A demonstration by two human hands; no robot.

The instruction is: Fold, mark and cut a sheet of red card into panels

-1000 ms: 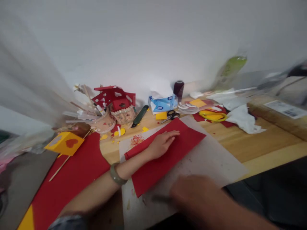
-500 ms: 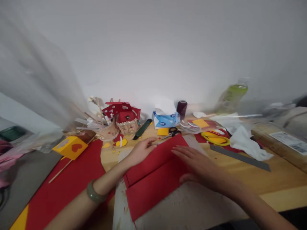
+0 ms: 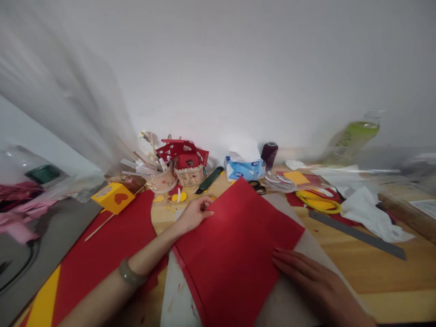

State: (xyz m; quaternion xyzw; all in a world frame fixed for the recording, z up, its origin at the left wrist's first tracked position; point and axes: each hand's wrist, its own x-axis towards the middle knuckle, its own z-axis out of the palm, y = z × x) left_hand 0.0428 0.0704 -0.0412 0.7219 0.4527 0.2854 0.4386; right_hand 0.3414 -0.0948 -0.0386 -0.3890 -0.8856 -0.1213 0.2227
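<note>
A large red sheet (image 3: 238, 245) lies slantwise over a pale worn board (image 3: 180, 295), with a narrow folded strip along its lower left edge. My left hand (image 3: 195, 214), with a green bangle on the wrist, pinches the sheet's upper left edge between thumb and fingers. Near the sheet's right edge is my right hand (image 3: 306, 277), its fingers stretched out close together and the fingertips at the red surface. That hand grips nothing.
Behind the sheet stand a tissue pack (image 3: 244, 169), scissors (image 3: 258, 187), a green cutter (image 3: 210, 180) and a decorated little house (image 3: 190, 169). At the right lie yellow tape (image 3: 316, 201) and a grey ruler (image 3: 357, 234). A yellow box (image 3: 114, 198) sits at the left.
The red sheet, creased and folded before, now spreads wider and flatter. My right hand has moved down and right, away from its middle. The view has shifted slightly left.
</note>
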